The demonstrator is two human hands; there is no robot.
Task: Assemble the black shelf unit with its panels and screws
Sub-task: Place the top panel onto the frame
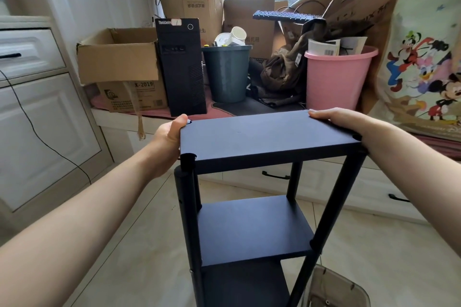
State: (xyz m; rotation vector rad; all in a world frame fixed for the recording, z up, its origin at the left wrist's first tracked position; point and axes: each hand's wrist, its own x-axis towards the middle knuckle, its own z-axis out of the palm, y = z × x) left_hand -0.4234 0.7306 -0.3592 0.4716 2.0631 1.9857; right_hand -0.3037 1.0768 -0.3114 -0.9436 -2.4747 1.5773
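Observation:
The black shelf unit point(249, 227) stands upright on the tiled floor in front of me, with round black posts at its corners and three panels stacked one above another. Its top panel point(264, 134) is flat and bare. My left hand point(169, 137) grips the top panel's left edge, thumb on top near the far left corner. My right hand point(349, 124) holds the right edge, fingers lying along the far right corner. No loose screws are visible.
Behind the shelf a low ledge carries cardboard boxes point(119, 57), a black computer tower point(182, 65), a grey-blue bin point(228, 72) and a pink bin point(336, 77). White cabinets point(32, 107) stand left. A cartoon-print bag point(429, 57) hangs right. A beige seat point(334, 289) is at bottom right.

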